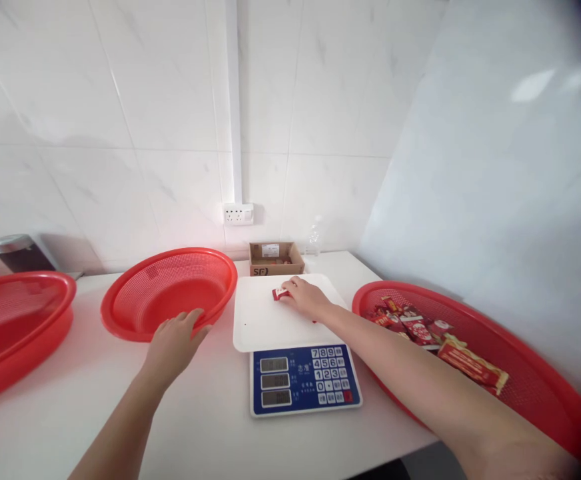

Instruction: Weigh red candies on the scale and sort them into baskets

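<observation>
Bare right forearm (410, 370) nearest camera, reaching in from 5 o'clock across the near end of a red plastic mesh basket (530, 400) that holds mixed wrapped packets. Right hand (304, 298) is at the small red-and-white wrapped packet (279, 293), over the flat white weighing plate (265, 327) of a blue-panelled electronic scale (300, 383). Packet's long axis runs about 9 to 3 o'clock, its free end at 9. Right hand has it; left hand (178, 337) is well apart, at the packet's 8 o'clock. The round red plastic basin-shaped basket (185, 300) sits at the packet's 9 o'clock; the packet-filled one is at 4.

Right fingers closed on the packet; can't tell whether it touches the plate. A red bit shows under the wrist, too hidden to identify. Left hand half open, fingers loosely bent at the round basket's 5 o'clock rim; can't tell if it grips.
</observation>
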Demonstrator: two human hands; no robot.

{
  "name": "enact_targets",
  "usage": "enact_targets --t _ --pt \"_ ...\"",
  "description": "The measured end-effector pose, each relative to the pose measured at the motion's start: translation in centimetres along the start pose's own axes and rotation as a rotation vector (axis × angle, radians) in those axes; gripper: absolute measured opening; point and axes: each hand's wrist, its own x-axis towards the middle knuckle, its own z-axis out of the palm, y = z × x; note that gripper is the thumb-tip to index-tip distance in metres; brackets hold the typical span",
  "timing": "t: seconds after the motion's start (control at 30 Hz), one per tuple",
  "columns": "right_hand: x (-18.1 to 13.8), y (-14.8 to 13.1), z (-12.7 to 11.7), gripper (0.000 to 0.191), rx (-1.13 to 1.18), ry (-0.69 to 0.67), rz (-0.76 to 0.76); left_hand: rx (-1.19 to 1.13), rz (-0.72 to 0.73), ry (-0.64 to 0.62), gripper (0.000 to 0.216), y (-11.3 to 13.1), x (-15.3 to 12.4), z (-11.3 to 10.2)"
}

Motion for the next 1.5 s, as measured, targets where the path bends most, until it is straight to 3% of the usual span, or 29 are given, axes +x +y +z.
enact_targets --t 0.17,0.33,0.5,0.57,0.67,0.77,0.87,0.93,1.03,1.2,1.33,1.43,1.5 --pt "1.8 0.4 -1.1 0.024 0.225 0.153 0.181 -0.039 0.021 0.024 0.043 -0.2 -0.7 0.8" --pt "5.9 -3.6 -2.4 0.03 0.673 0.071 0.302 -0.061 0.037 -0.004 0.042 0.1 -1.0 0.6" --pt "9.0 -10.2 -3.8 0.063 1.05 -0.062 0.094 -0.094 0.033 -0.048 0.038 0.4 -0.8 0.3" --pt "9.0 -10.7 -4.3 0.072 0.958 -0.091 -0.026 -0.098 0.031 -0.062 0.037 0.3 -0.7 0.4" --pt "7.3 -8.1 -4.3 0.067 0.549 -0.055 -0.142 -0.098 0.018 -0.067 0.037 -0.1 -0.5 0.6" --pt "4.0 -3.2 -3.5 0.061 0.171 -0.068 0.025 -0.085 0.005 -0.073 0.038 -0.3 -0.3 0.8" --pt "0.4 0.5 -2.3 0.066 -0.012 -0.181 0.257 -0.075 0.001 -0.075 0.039 -0.4 -0.1 0.9" --pt "-1.4 1.4 -1.5 0.066 -0.056 -0.219 0.316 -0.078 0.007 -0.076 0.039 -0.4 0.1 0.9" --pt "-2.6 1.2 -0.3 0.059 -0.102 -0.143 0.263 -0.084 0.027 -0.092 0.039 -0.5 0.3 0.9" --pt "-2.1 0.5 1.3 0.042 -0.056 -0.063 0.23 -0.055 0.039 -0.091 0.039 -0.2 0.4 0.8" --pt "0.2 -0.7 1.0 0.033 0.103 -0.04 0.256 -0.057 0.03 -0.064 0.039 0.1 0.2 0.9" --pt "3.2 -4.2 -0.5 0.028 0.409 0.014 0.261 -0.048 0.042 -0.06 0.039 0.1 0.1 0.9" --pt "5.2 -7.7 -2.0 0.037 0.748 0.012 0.203 -0.033 0.041 -0.064 0.038 0.0 0.0 0.9"
